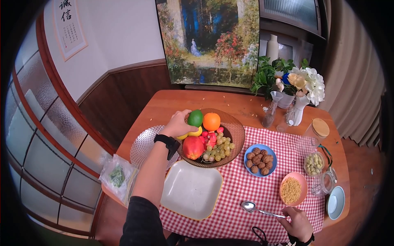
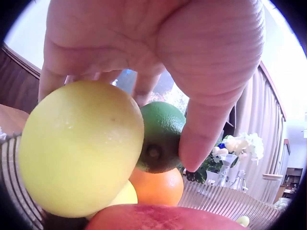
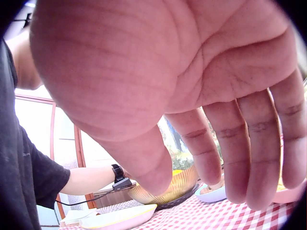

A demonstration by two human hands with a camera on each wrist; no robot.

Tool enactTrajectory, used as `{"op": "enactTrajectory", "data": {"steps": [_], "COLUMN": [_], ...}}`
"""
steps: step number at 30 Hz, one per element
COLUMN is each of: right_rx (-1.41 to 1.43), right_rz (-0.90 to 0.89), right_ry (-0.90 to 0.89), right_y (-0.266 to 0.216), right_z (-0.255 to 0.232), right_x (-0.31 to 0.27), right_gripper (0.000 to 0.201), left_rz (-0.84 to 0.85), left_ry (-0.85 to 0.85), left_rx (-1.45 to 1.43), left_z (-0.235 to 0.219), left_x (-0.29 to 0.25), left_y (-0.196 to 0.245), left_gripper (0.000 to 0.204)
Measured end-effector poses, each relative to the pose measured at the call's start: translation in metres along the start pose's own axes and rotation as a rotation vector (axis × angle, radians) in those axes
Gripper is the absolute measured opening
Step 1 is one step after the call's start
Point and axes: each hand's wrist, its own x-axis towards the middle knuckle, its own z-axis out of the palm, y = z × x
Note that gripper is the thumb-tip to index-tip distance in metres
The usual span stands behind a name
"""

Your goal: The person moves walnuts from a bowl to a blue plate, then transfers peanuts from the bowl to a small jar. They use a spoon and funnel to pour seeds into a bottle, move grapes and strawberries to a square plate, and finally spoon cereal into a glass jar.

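My left hand reaches over the brown ribbed fruit bowl and holds a green lime between thumb and fingers. In the left wrist view the lime shows its stem end, with a large yellow lemon close in front. Around it in the bowl are an orange, a red peach-like fruit, small red fruits and green grapes. My right hand rests by the handle end of a metal spoon; its fingers are extended, with nothing between them.
A white baking dish lies on the checked cloth. To the right are walnuts on a blue plate, a pink bowl of yellow kernels, glass jars and a light-blue bowl. A clear textured bowl and plastic bag stand left.
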Motion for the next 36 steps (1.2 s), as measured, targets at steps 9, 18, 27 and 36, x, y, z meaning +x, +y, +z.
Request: {"op": "enactTrajectory", "data": {"steps": [9,18,27,36], "right_rx": [0.009,0.007,-0.006,-0.009], "right_rz": [0.004,0.028,-0.035,0.018], "right_ry": [-0.009,-0.009,-0.013,-0.211], "right_y": [-0.001,-0.001,-0.005,-0.035], "right_z": [0.001,-0.001,0.000,-0.004], "right_x": [0.000,-0.002,0.008,0.033], "right_gripper": [0.026,0.024,0.025,0.028], "left_rz": [-0.059,-0.036,-0.201,-0.553], "left_ry": [-0.012,0.152,0.280,0.257], "left_rx": [0.108,0.155,0.005,0.389], "left_z": [0.001,-0.001,-0.082,-0.111], "left_x": [0.003,-0.001,-0.102,-0.279], "left_y": [-0.006,-0.018,-0.080,-0.107], "left_gripper": [0.073,0.072,0.055,0.070]}}
